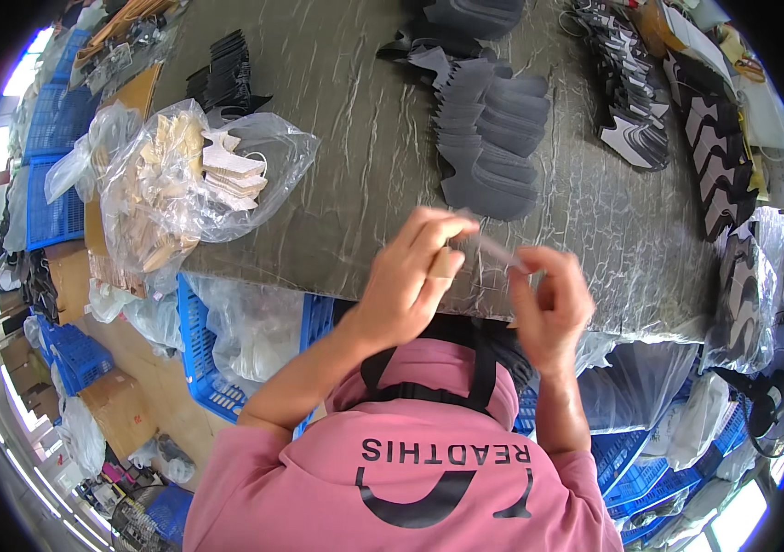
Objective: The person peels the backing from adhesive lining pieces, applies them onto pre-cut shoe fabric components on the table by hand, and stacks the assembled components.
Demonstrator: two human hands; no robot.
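Over the near edge of the worktable, my left hand (419, 271) and my right hand (553, 304) hold a thin pale strip (497, 250) between them. Its left end sits at the fingertips of my left hand, the other in a pinch of my right. The strip is slightly blurred, so its material is unclear. A tan band (446, 264) wraps one finger of my left hand. Just beyond my hands lies a fanned stack of dark grey cut pieces (493, 138) with wavy edges, touched by neither hand.
A clear plastic bag of cream cut pieces (176, 175) lies on the left of the dark table (355, 120). Black pieces (228, 74) sit behind it. More cut pieces (635, 138) line the right side. A blue crate (203, 354) stands below the near edge.
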